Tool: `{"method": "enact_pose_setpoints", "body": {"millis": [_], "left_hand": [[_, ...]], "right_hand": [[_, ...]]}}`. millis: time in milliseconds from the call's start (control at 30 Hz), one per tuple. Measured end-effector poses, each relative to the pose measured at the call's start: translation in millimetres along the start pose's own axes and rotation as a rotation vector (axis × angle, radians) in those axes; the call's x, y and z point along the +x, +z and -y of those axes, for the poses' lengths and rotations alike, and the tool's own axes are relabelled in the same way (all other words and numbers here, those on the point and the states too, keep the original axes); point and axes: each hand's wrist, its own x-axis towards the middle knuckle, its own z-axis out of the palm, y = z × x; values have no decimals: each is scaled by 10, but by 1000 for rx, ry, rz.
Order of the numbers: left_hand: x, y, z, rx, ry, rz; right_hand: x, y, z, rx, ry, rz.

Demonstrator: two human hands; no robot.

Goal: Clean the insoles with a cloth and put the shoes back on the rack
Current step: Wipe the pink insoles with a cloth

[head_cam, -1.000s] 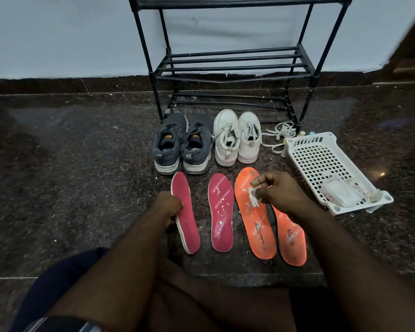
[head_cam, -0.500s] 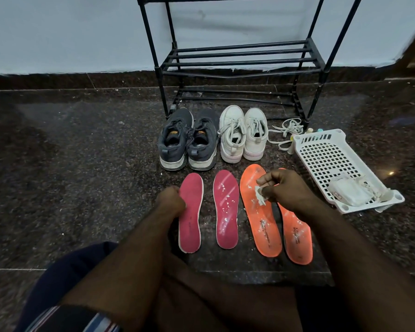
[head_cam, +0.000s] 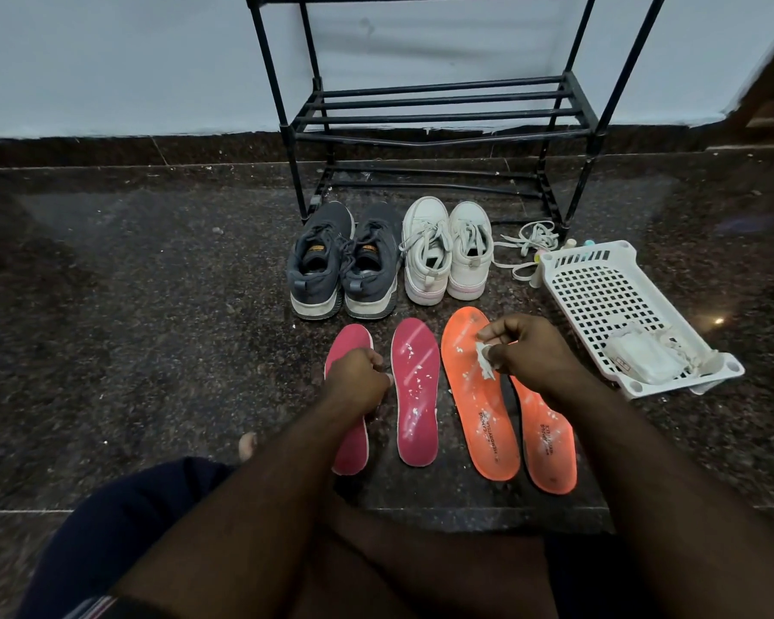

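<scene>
Here the left hand (head_cam: 356,381) grips the left pink insole (head_cam: 348,435); the right hand (head_cam: 528,354) pinches a white cloth (head_cam: 483,360) over the orange insole (head_cam: 477,395).

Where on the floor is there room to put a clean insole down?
The widest bare floor lies left of the grey shoes and pink insoles. The rack shelves are bare too. It is crowded in the middle: the orange insoles lie close together, and the white basket and loose laces fill the right.
</scene>
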Motion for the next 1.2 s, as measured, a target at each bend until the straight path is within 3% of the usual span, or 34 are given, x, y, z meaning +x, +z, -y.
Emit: {"method": "enact_pose_setpoints", "body": {"millis": [200,533,667,833,967,1100,1200], "left_hand": [[-5,207,-157,225,59,-48],[145,340,-228,198,-27,-35],[213,285,-230,-34,-104,41],[136,183,-321,-616,-221,241],[20,19,-417,-798,-228,326],[-99,-83,-492,-1094,-305,521],[-231,-209,-572,-1174,-266,606]], "right_hand": [[3,8,7,113,109,-42],[74,26,-65,92,152,10],[95,18,-76,104,166,14],[83,1,-21,149,173,14],[34,-72,90,245,153,2],[-16,-135,291,368,96,-18],[-79,-141,457,449,48,-3]]}}
